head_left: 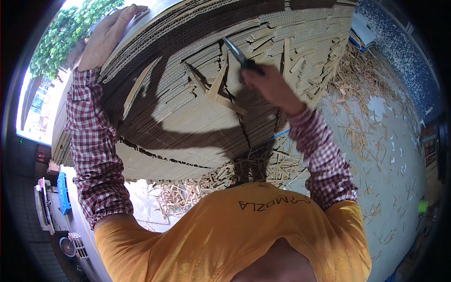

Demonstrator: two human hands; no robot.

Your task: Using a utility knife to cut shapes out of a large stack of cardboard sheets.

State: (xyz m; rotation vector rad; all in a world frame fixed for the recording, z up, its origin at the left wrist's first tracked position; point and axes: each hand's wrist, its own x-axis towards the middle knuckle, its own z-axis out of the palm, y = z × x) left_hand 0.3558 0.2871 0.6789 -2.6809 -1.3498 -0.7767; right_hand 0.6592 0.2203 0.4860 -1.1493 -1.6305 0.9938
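Observation:
In front of me rises a tall stack of corrugated cardboard sheets [197, 113], its layered side dark with shadow in places. My left hand [109, 36] lies over the stack's upper left edge, fingers stretched out and holding nothing. My right hand [272, 87] is closed around the dark handle of a pointed metal tool [236, 50]. The tool's shiny tip points up and left, at or close to the stack's side; contact cannot be made out. Loose cardboard strips [218, 87] stick out below the tip, beside a dark split in the layers.
Cardboard scraps [352, 80] litter the floor at right, and more scraps [178, 199] lie beneath the stack. A blue plastic crate [64, 193] stands at left near a wheel [67, 246]. Daylight and trees [66, 40] show at upper left.

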